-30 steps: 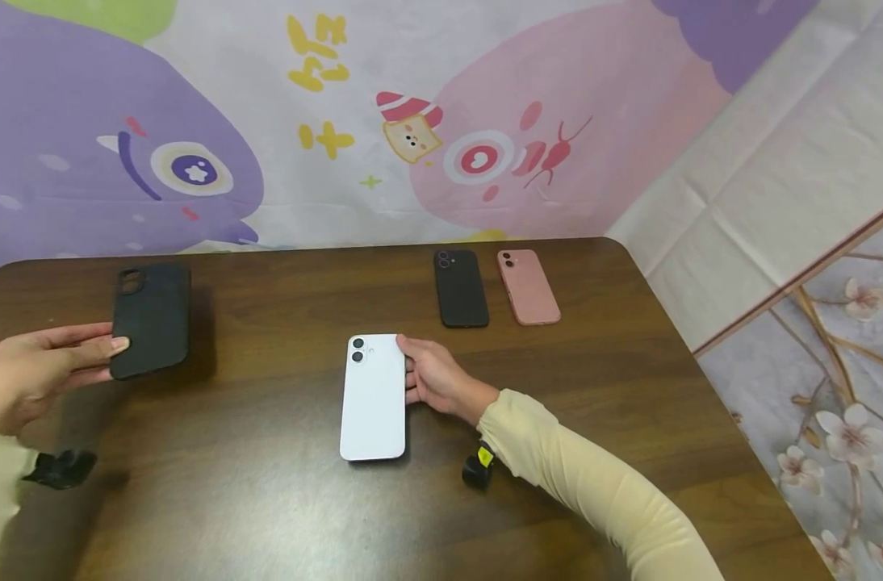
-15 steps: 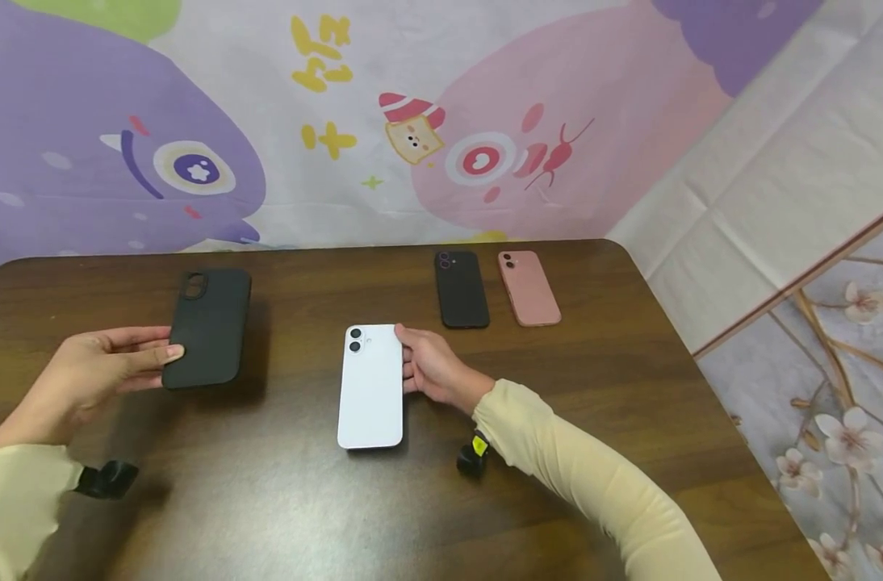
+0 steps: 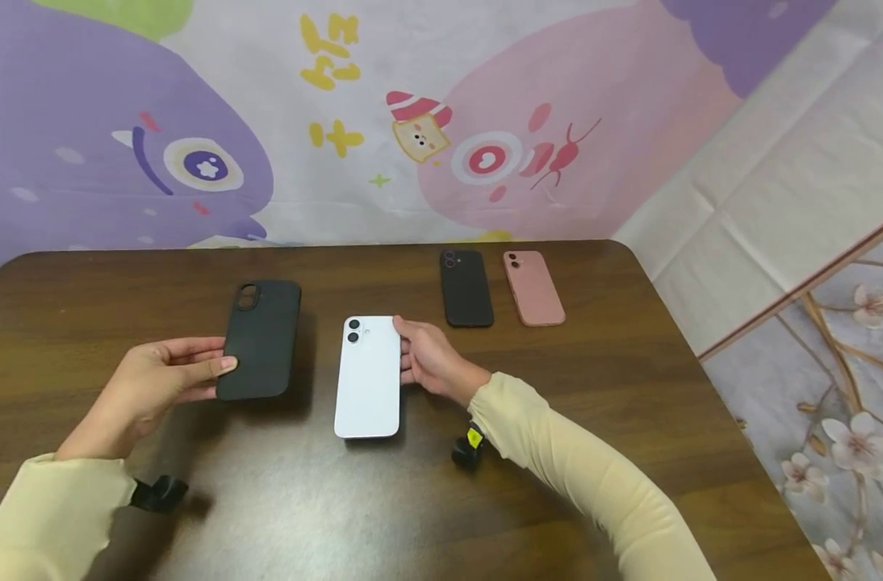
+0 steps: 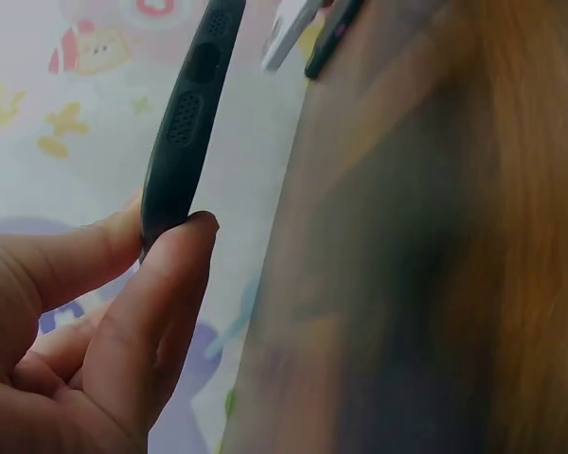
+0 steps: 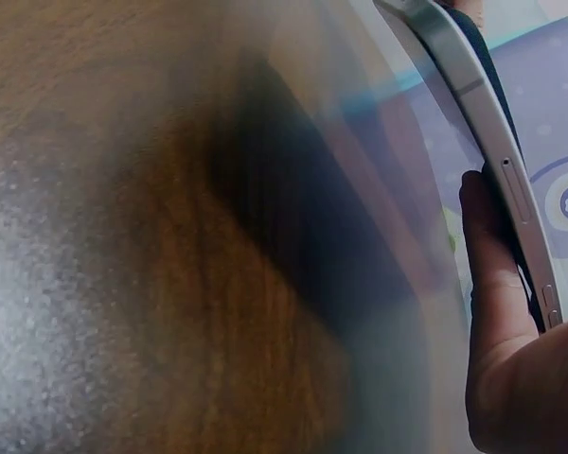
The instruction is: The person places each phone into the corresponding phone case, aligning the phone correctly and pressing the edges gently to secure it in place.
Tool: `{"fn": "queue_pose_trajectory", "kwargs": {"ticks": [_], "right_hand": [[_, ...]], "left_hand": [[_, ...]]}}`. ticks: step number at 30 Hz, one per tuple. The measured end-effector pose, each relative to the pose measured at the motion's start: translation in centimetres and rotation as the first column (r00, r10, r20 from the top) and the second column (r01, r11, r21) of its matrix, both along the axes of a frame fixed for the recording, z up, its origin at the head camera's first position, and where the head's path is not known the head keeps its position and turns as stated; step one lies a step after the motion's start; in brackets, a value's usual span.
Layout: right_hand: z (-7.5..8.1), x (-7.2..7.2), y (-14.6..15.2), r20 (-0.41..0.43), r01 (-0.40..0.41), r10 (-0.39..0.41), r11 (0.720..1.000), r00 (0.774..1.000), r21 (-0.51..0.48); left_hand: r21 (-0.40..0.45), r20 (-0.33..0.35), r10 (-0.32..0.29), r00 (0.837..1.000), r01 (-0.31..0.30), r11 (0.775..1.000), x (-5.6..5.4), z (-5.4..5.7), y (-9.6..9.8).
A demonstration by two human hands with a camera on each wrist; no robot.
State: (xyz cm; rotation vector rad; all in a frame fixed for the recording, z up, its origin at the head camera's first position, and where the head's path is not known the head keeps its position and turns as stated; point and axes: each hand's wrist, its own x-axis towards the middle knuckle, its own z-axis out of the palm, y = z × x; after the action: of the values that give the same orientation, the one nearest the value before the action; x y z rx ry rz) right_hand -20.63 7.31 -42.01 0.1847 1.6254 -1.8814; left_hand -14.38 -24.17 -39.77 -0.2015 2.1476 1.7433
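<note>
My left hand (image 3: 158, 383) pinches a black phone case (image 3: 261, 343) by its left edge, thumb on the back and fingers beneath. The case has a camera cutout at its upper left and is held above the table. In the left wrist view the case (image 4: 185, 132) shows edge-on, with its button side facing the camera. My right hand (image 3: 436, 361) grips a white phone (image 3: 369, 379) by its upper right edge, back and two camera lenses facing up. The phone's metal side (image 5: 497, 142) shows in the right wrist view. A gap separates case and phone.
A black phone or case (image 3: 466, 290) and a pink one (image 3: 534, 289) lie side by side toward the back right of the brown wooden table (image 3: 383, 516). A patterned cloth (image 3: 325, 186) hangs behind the table, and a pale panel (image 3: 790, 186) stands at the right.
My left hand has carried the black phone case rightward, closer to the white phone. My right hand has shifted the white phone slightly away from me. The black and pink items have stayed put.
</note>
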Motion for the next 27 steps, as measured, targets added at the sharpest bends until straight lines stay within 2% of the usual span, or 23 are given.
{"fn": "queue_pose_trajectory", "kwargs": {"ticks": [6,15,27], "right_hand": [[0.2,-0.2,-0.2,0.002,0.005,-0.005,1.000,1.000,-0.013],[0.4,-0.3,-0.3,-0.002,0.008,-0.008,1.000,1.000,-0.008],[0.8,-0.4,-0.5,0.023,0.031,-0.030,0.999,0.999,-0.012]], "left_hand": [[0.056,0.005,0.016,1.000,-0.017,0.998,0.6,-0.3,1.6],[0.002,-0.027,-0.017,0.999,0.018,1.000,1.0,-0.1,3.9],[0.019,-0.027,-0.025,0.999,0.026,0.999,1.6,-0.3,6.3]]}}
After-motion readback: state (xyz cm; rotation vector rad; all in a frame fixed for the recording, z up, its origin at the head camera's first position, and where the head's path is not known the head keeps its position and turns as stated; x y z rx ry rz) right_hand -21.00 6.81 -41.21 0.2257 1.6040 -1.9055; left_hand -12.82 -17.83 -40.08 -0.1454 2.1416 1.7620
